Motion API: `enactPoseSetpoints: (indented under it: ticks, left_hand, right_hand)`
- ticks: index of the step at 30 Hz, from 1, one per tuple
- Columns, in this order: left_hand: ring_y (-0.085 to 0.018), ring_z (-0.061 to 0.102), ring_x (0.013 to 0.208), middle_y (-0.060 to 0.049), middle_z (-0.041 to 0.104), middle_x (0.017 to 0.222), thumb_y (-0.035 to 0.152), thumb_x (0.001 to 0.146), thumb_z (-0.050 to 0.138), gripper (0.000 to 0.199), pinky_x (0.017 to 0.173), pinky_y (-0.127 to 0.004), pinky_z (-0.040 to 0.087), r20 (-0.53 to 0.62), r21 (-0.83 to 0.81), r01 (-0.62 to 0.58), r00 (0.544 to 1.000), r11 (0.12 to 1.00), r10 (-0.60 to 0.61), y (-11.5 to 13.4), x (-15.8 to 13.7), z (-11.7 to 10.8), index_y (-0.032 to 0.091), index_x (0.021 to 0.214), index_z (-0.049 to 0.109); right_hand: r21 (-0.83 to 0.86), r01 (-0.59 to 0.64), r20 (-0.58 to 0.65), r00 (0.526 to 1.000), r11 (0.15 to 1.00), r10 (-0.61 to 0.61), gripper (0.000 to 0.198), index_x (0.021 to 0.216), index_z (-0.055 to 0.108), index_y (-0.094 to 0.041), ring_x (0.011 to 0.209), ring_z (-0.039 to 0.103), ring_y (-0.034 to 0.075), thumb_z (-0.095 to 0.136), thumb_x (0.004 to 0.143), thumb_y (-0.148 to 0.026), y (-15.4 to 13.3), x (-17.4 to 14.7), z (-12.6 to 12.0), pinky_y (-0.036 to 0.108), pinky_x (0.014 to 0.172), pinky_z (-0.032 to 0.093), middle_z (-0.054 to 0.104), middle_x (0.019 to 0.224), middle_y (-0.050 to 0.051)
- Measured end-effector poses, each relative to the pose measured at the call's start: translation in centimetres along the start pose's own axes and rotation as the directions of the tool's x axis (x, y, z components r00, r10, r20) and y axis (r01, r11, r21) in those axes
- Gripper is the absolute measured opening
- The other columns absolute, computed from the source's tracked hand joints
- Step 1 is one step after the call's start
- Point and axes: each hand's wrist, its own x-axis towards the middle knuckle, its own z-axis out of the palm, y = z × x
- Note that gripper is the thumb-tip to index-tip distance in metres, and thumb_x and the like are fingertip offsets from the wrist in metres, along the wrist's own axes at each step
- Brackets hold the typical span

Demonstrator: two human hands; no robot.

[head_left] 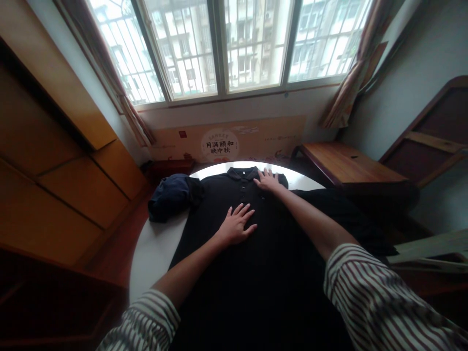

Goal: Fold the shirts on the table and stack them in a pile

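Observation:
A black polo shirt [219,195] lies spread on a round white table [153,248], its collar at the far edge and its buttons facing up. My left hand [237,225] rests flat on the shirt's chest, fingers spread. Farther up, my right hand [268,180] lies open beside the collar, near the shoulder on the right. Neither hand grips the cloth. Dark shade hides the shirt's lower part close to me.
A dark blue bundle of cloth [173,195] sits at the table's left edge. More black cloth [336,209] hangs over the right side. Behind stand a wooden bench [354,161], a printed cardboard panel [256,136] and barred windows; orange cabinets [73,185] line the left.

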Motion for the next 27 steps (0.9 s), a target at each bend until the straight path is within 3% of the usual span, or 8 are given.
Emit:
enactPoseSetpoints:
  ticks: [3, 6, 9, 11, 13, 18, 24, 27]
  left_hand:
    - [-0.025, 0.032, 0.143, -0.008, 0.042, 0.153, 0.047, 0.097, 0.039, 0.057, 0.119, -0.046, 0.028, -0.140, -0.034, 0.083, 0.986, 0.996, -0.087, -0.3, -0.1, -0.3, 0.020, 0.148, 0.038]
    - [-0.026, 0.041, 0.136, -0.013, 0.049, 0.144, 0.033, 0.095, 0.042, 0.051, 0.114, -0.041, 0.034, -0.281, -0.012, 0.244, 0.930, 0.970, -0.238, -1.8, -0.2, -2.4, 0.014, 0.142, 0.043]
    - [-0.034, 0.039, 0.134, -0.019, 0.044, 0.145, 0.033, 0.093, 0.048, 0.051, 0.109, -0.046, 0.036, -0.410, 0.035, 0.549, 0.770, 0.835, -0.489, -4.9, -0.4, -6.1, 0.009, 0.138, 0.045]
    - [-0.040, 0.039, 0.131, -0.026, 0.040, 0.144, 0.036, 0.090, 0.055, 0.062, 0.104, -0.051, 0.038, -0.433, 0.025, 0.739, 0.615, 0.673, -0.659, -7.3, -0.5, -8.6, 0.004, 0.141, 0.039]
    - [-0.045, 0.042, 0.127, -0.033, 0.042, 0.138, 0.036, 0.087, 0.062, 0.075, 0.099, -0.055, 0.039, -0.412, 0.010, 0.808, 0.540, 0.589, -0.734, -9.4, -0.3, -10.3, -0.005, 0.142, 0.031]
    - [-0.044, 0.048, 0.122, -0.034, 0.038, 0.140, 0.026, 0.081, 0.072, 0.089, 0.099, -0.053, 0.038, -0.366, 0.042, 0.809, 0.558, 0.586, -0.745, -11.8, 0.4, -11.1, -0.008, 0.144, 0.019]
    - [-0.038, 0.050, 0.121, -0.028, 0.053, 0.129, 0.011, 0.086, 0.061, 0.065, 0.101, -0.054, 0.035, -0.334, 0.104, 0.770, 0.623, 0.629, -0.707, -11.7, 0.7, -10.1, -0.005, 0.138, 0.027]
    - [-0.033, 0.057, 0.112, -0.024, 0.058, 0.121, 0.005, 0.088, 0.051, 0.055, 0.098, -0.048, 0.040, -0.323, 0.125, 0.706, 0.693, 0.697, -0.645, -11.7, 0.6, -10.2, -0.005, 0.137, 0.028]
  right_hand:
    - [-0.024, 0.144, 0.012, 0.990, 0.989, -0.143, 0.064, 0.155, 0.025, -0.014, 0.149, 0.010, 0.037, 0.036, 0.100, -0.044, -2.5, -4.8, 0.0, 0.061, 0.116, 0.009, 0.013, 0.163, 0.018]
    - [-0.025, 0.308, 0.064, 0.950, 0.951, -0.305, 0.058, 0.151, 0.038, -0.021, 0.148, 0.020, 0.033, 0.044, 0.098, -0.044, -4.0, -12.7, 1.1, 0.056, 0.118, 0.013, 0.024, 0.162, 0.011]
    - [0.052, 0.523, 0.108, 0.844, 0.851, -0.526, 0.062, 0.152, 0.036, -0.021, 0.146, 0.025, 0.034, 0.044, 0.097, -0.047, -3.8, -22.1, 1.9, 0.060, 0.117, 0.016, 0.027, 0.161, 0.011]
    - [0.120, 0.560, 0.148, 0.806, 0.819, -0.573, 0.064, 0.153, 0.035, -0.021, 0.147, 0.024, 0.036, 0.045, 0.097, -0.049, -3.1, -27.8, 2.1, 0.062, 0.116, 0.018, 0.027, 0.161, 0.011]
    - [0.180, 0.558, 0.163, 0.795, 0.810, -0.584, 0.063, 0.154, 0.034, -0.024, 0.148, 0.018, 0.036, 0.045, 0.097, -0.051, -2.4, -32.3, 2.2, 0.064, 0.116, 0.017, 0.024, 0.162, 0.009]
    - [0.267, 0.521, 0.129, 0.815, 0.811, -0.565, 0.058, 0.156, 0.024, -0.031, 0.150, 0.010, 0.032, 0.038, 0.102, -0.046, -1.1, -38.4, 3.1, 0.062, 0.118, 0.014, 0.015, 0.164, 0.005]
    - [0.273, 0.510, 0.085, 0.832, 0.816, -0.549, 0.065, 0.157, 0.017, -0.034, 0.150, 0.009, 0.031, 0.042, 0.099, -0.052, -0.8, -40.8, 4.1, 0.061, 0.120, 0.010, 0.011, 0.164, 0.002]
    - [0.274, 0.513, 0.064, 0.834, 0.813, -0.548, 0.066, 0.156, 0.018, -0.035, 0.150, 0.011, 0.031, 0.044, 0.098, -0.053, -0.7, -40.9, 4.3, 0.060, 0.120, 0.011, 0.012, 0.164, 0.001]
